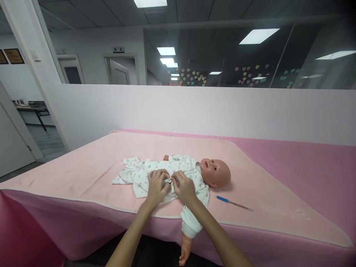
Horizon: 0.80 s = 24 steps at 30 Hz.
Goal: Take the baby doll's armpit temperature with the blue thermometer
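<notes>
A baby doll (218, 173) lies on its back across the padded surface, its head to the right. It wears white patterned baby clothes (140, 171), with a round snap (195, 170) near the neck. My left hand (159, 186) is closed on the front edge of the clothes at the belly. Beside it, my right hand (183, 187) pinches the same edge, its fingertips close to the left ones. What lies between the fingertips is mostly hidden. The doll's near arm (185, 247) hangs over the front edge, beneath my right forearm.
A thin stick with a blue end (235, 203), resembling a thermometer, lies right of the doll. The peach mat (83, 159) covers a pink cloth (306, 163) on the table. Behind it stands a low white wall (194, 111) with glass above. A doorway opens at left.
</notes>
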Each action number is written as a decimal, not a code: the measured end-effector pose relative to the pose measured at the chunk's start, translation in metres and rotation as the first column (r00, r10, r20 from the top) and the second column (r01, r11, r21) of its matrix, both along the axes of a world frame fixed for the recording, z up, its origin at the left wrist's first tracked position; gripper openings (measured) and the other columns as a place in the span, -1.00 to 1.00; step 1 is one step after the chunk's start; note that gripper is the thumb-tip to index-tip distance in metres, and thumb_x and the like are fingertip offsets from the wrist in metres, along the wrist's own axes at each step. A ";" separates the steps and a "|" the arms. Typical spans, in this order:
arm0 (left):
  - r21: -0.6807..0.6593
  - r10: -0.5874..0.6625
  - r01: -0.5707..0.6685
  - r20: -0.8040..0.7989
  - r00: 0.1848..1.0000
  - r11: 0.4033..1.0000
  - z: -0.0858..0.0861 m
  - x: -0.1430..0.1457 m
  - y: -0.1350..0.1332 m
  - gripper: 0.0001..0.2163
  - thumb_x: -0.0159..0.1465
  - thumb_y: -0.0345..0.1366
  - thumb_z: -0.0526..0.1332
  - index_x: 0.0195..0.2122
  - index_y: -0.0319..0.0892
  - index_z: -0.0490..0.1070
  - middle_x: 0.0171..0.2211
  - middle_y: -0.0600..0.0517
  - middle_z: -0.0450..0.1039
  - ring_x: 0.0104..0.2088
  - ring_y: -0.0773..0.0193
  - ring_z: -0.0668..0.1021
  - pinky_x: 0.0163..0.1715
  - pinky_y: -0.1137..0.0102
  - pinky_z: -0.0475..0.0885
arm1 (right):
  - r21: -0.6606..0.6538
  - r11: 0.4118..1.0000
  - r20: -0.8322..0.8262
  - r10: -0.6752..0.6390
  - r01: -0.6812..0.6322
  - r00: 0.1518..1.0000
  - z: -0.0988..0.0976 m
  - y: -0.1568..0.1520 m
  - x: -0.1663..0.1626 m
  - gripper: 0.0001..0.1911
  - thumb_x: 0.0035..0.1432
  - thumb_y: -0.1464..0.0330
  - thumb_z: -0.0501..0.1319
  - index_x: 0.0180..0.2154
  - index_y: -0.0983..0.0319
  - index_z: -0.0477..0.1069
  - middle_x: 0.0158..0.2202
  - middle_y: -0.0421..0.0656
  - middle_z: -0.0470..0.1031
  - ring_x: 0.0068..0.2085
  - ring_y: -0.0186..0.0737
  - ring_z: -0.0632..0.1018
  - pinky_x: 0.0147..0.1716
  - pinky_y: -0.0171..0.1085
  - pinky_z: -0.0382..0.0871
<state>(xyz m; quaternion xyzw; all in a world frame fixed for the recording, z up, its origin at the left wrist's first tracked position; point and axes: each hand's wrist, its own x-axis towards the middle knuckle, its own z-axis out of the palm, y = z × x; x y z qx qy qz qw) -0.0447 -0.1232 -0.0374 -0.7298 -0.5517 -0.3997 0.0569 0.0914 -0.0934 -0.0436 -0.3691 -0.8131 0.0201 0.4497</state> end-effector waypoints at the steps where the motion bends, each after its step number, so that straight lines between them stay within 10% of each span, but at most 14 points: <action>1: -0.006 -0.005 0.005 0.004 1.000 1.000 0.000 0.000 0.000 -0.88 0.08 -0.44 0.02 -0.37 -0.13 0.26 -0.21 0.06 0.34 -0.14 0.22 0.34 -0.05 0.22 0.06 | 0.001 1.000 0.003 -0.004 0.004 1.000 0.000 0.000 0.000 -0.86 0.18 0.41 0.00 -0.36 0.20 0.31 -0.38 -0.23 0.41 -0.44 -0.37 0.41 -0.49 -0.41 0.16; 14: 0.013 0.023 -0.023 0.048 0.999 1.000 0.001 -0.001 0.000 -0.90 0.08 -0.42 0.01 -0.43 -0.14 0.27 -0.28 0.05 0.34 -0.20 0.21 0.36 -0.11 0.23 0.13 | 0.027 0.999 0.003 -0.023 0.022 1.000 0.001 0.000 0.000 -0.82 0.21 0.40 -0.02 -0.34 0.21 0.33 -0.39 -0.20 0.42 -0.44 -0.36 0.43 -0.49 -0.41 0.20; 24: 0.099 0.340 -0.390 0.327 0.882 0.916 -0.004 -0.011 0.004 -0.84 0.14 -0.43 -0.03 -0.44 -0.13 0.31 -0.32 0.00 0.34 -0.20 0.10 0.38 -0.12 0.08 0.14 | 0.041 0.985 -0.082 -0.161 0.165 0.983 -0.008 0.008 -0.002 -0.78 0.24 0.37 -0.03 -0.28 0.24 0.37 -0.38 -0.15 0.46 -0.41 -0.31 0.47 -0.50 -0.40 0.23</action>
